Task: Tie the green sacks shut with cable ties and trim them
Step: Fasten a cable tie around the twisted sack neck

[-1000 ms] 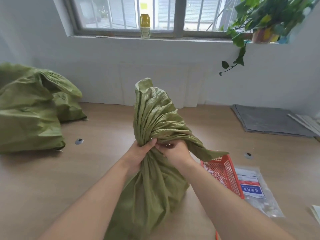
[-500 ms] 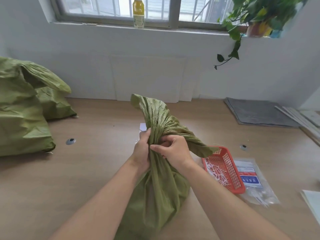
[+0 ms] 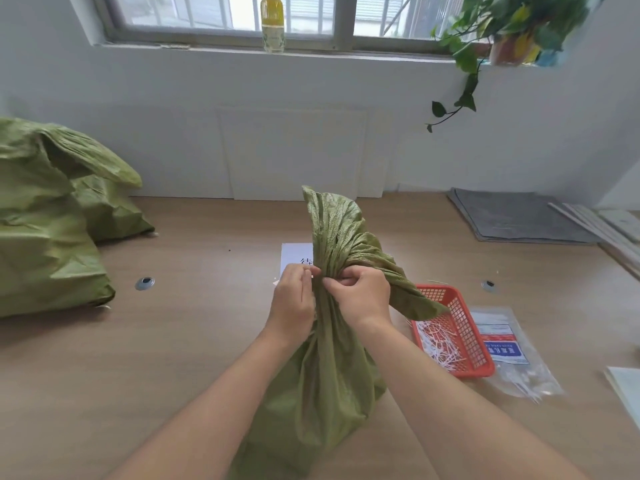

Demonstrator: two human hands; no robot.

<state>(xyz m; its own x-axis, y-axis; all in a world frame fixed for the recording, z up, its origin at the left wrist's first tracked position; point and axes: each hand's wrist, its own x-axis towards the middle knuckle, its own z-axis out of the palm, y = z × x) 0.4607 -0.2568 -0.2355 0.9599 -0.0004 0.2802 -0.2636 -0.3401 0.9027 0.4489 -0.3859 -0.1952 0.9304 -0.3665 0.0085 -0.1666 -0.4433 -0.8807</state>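
Note:
A green woven sack stands upright on the wooden table in front of me, its top gathered into a bunched neck. My left hand grips the neck from the left, thumb and fingers pinching at the gather. My right hand curls round the neck from the right, fingertips meeting the left hand's. Any cable tie at the neck is hidden by my fingers. A red mesh basket holds white cable-tie offcuts to the right of the sack. Beside it lies a clear bag of cable ties.
Other green sacks are piled at the left of the table. A white paper sheet lies behind the held sack. A grey mat and pale slats sit at the back right. A plant hangs from the windowsill.
The sack's neck has come down lower and its top flap has slumped. My hands have closed together on the gather, and the view has tilted down, showing the white paper.

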